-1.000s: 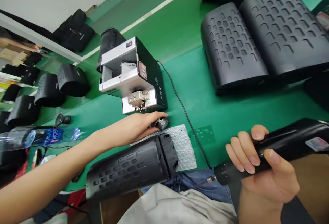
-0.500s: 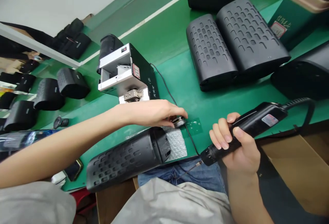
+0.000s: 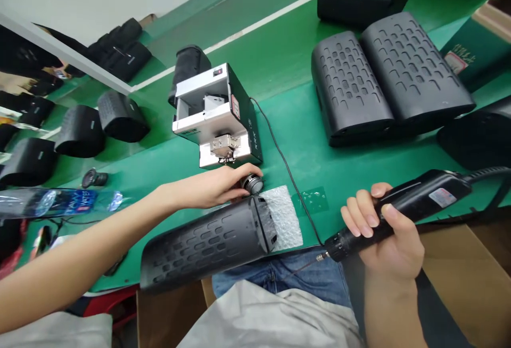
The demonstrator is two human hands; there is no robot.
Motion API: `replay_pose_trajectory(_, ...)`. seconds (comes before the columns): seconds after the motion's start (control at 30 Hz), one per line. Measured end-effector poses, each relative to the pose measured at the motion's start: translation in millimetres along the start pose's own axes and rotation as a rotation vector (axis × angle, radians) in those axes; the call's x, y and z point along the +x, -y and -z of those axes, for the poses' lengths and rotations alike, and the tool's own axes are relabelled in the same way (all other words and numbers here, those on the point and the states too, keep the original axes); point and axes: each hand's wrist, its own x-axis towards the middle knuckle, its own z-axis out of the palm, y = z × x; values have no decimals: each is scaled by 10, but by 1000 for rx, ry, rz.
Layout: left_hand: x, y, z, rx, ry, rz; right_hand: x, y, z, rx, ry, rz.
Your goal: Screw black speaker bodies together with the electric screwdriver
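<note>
My left hand [image 3: 235, 180] grips a small round black speaker driver [image 3: 253, 183] with a metallic face. Directly in front of it lies a black, perforated speaker housing [image 3: 207, 239], on its side at the bench edge. Its open end points right, over a sheet of bubble wrap [image 3: 285, 217]. On the right, my right hand [image 3: 383, 231] is wrapped around a black electric screwdriver [image 3: 423, 199]. The long bit points down and left, above my lap, touching nothing I can see.
A silver-and-black screw feeder [image 3: 223, 114] stands behind my left hand, its cable crossing the green bench. More black housings [image 3: 355, 82] stand at right, beside a green bin [image 3: 479, 44]. At left are a water bottle [image 3: 72, 201] and another driver [image 3: 95, 177].
My left hand has drawn back left with the speaker driver, from over the bubble wrap toward the screw feeder. The view has shifted; my right hand still holds the screwdriver.
</note>
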Motion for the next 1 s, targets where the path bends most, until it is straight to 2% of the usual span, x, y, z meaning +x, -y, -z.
replay_pose_trajectory(0.23,-166,171,-108,-155,17,23,-19,-8,2,-27,-50,13)
replay_pose_trajectory(0.33,-353,286,-162,-161,-13,32,-22,-3,-27,-36,-92,9)
replay_pose_trajectory(0.43,-679,483,-239,-169,-114,69,-8,-3,-57,-48,-152,4)
replay_pose_trajectory(0.53,-1016,707,-302,-193,-230,165,4,-10,-68,-50,-197,3)
replay_pose_trajectory(0.6,-1129,832,-316,-194,-312,216,6,-21,-73,-48,-213,10)
replay_pose_trajectory(0.7,-1064,954,-291,-127,-430,192,-4,-39,-95,-47,-227,24)
replay_pose_trajectory(0.8,-906,1013,-236,-81,-492,121,-13,-35,-126,-73,-210,30)
replay_pose_trajectory(0.87,-894,1022,-204,-84,-539,106,2,-16,-140,-106,-191,29)
replay_pose_trajectory(0.93,-961,973,-177,-82,-617,115,31,2,-155,-142,-177,32)
replay_pose_trajectory(1.0,-1020,821,-122,-65,-715,120,42,0,-176,-174,-168,48)
